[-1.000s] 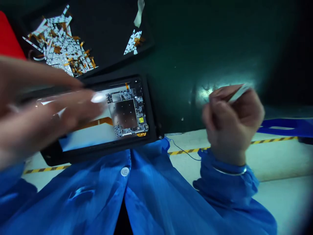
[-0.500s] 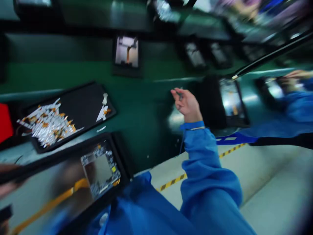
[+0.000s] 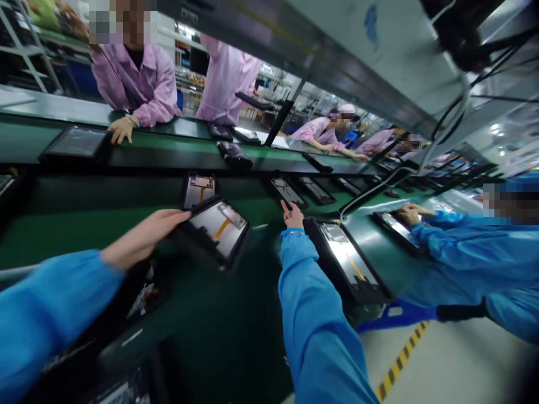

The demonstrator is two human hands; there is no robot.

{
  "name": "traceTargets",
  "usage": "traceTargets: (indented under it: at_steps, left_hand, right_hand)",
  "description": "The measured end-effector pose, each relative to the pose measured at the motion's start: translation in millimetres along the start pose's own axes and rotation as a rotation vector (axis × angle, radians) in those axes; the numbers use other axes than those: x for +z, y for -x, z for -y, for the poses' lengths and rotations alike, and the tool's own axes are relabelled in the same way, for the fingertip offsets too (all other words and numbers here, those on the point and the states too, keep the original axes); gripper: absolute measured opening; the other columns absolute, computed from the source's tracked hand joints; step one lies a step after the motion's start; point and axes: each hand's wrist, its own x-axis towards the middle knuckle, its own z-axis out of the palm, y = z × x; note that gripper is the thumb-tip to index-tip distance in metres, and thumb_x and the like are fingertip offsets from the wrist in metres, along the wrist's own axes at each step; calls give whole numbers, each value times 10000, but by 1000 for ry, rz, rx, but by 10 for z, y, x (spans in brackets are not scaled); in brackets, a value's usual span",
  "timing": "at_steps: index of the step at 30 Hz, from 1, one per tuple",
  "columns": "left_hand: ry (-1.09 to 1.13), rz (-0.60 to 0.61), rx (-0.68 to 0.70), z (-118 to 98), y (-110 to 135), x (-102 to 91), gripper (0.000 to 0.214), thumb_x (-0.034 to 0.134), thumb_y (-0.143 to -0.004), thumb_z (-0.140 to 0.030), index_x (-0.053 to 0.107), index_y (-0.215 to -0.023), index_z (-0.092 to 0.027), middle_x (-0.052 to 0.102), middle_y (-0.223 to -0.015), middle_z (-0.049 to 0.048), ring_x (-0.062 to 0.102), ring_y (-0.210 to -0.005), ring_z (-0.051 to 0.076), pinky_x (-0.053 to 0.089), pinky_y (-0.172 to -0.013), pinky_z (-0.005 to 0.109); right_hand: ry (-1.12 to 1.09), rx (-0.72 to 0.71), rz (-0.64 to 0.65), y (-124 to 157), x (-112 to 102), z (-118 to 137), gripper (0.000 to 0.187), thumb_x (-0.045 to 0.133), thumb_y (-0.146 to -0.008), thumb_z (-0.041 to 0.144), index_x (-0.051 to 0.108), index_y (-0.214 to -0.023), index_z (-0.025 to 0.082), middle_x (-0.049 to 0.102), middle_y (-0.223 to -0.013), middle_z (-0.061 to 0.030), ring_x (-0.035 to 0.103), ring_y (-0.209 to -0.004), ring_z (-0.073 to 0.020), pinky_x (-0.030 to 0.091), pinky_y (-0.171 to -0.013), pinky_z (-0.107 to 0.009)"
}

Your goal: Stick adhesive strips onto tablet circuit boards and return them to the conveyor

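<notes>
My left hand [image 3: 154, 233] grips the left edge of a black tray [image 3: 231, 264], which is tilted above the green work surface. In it lies an opened tablet [image 3: 219, 227] with a silver inside and an orange ribbon cable. My right hand [image 3: 293, 216] is at mid-view, just below another opened tablet [image 3: 287, 191] in a black tray on the belt. Its fingers are partly curled, one or two pointing forward; whatever they hold is too small to make out. To the right of that hand, an opened tablet [image 3: 347, 255] with an orange cable rests in its own tray.
Several trays with devices line the green belt [image 3: 160, 210]. White and orange strips [image 3: 143, 297] lie in a dark tray below my left arm. Someone in blue works at the right with a tablet [image 3: 398, 227]. Across the line stand people in pink, under a metal overhead beam [image 3: 311, 50].
The view has tilted up and swung. My left hand, blurred at the lower left before, now holds a tray with an opened tablet over the surface. My right hand is nearer the belt's trays.
</notes>
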Motion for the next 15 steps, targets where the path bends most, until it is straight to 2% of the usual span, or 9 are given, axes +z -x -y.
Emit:
traceTargets:
  at_steps: [4,6,7,10,12,15]
  left_hand:
    - [181,53,-118,-134,-769,752,400,633,-981,-412,588,-1288,-161,622,-1285,103,645,-1114,231,588,-951,448]
    - [239,128,-168,-164,-933,984,400,637,-979,-407,587,-1291,-162,620,-1291,104,644,-1118,232,587,-954,451]
    - [263,174,-189,-169,-941,1036,390,635,-980,-404,591,-1285,-165,621,-1291,104,644,-1116,230,587,-954,447]
    - [316,312,-234,-180,-758,976,354,628,-986,-396,609,-1259,-172,628,-1285,101,646,-1110,220,587,-959,437]
    - [337,379,-258,-201,-567,829,347,634,-983,-392,616,-1244,-164,636,-1271,99,650,-1106,220,587,-957,437]
    - [360,413,-289,-230,-311,579,346,646,-976,-386,620,-1226,-148,649,-1237,94,658,-1088,219,592,-944,435]
  right_hand:
    - [-116,107,-241,-183,82,20,397,646,-981,383,593,-1313,172,618,-1307,-104,648,-1128,-239,579,-939,-448]
    - [-171,145,-309,-256,102,14,399,652,-978,383,593,-1314,178,617,-1310,-102,646,-1138,-242,577,-942,-445]
    - [-196,165,-332,-288,115,5,399,650,-978,384,593,-1315,177,617,-1310,-103,646,-1138,-242,577,-942,-446]
    - [-255,223,-358,-363,164,-22,395,639,-985,385,594,-1313,169,618,-1311,-107,648,-1128,-239,578,-943,-454]
    - [-285,254,-346,-381,191,-4,393,638,-986,383,594,-1311,167,619,-1308,-107,649,-1122,-237,580,-940,-454]
    - [-326,279,-276,-329,183,113,385,638,-987,382,598,-1302,165,626,-1292,-104,655,-1103,-230,586,-924,-442]
